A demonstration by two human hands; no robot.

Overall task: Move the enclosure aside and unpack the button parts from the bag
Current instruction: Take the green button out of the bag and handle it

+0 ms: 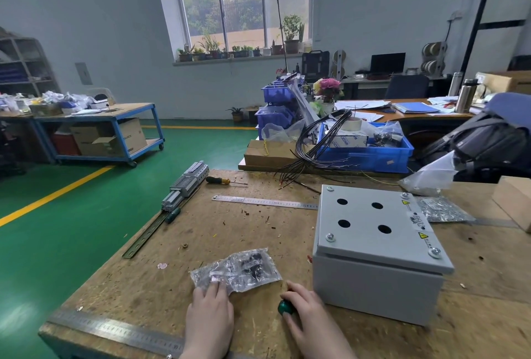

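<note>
From the head view we see our left hand [209, 312] lying flat and loose, fingertips pressing the near edge of the bag [236, 270] near the desk's [201, 232] front edge. Our right hand [310, 315] curls around a green button [285, 307], just beside the enclosure [376, 255], which sits toward the desk's right side.

Two bare hands enter from the six o'clock edge, the left hand [211, 311] toward seven o'clock, the right hand [310, 315] toward five. Neither wears a glove, ring or watch. No sleeve or cuff shows at either wrist. The fingernails that show are short and unpainted.
</note>
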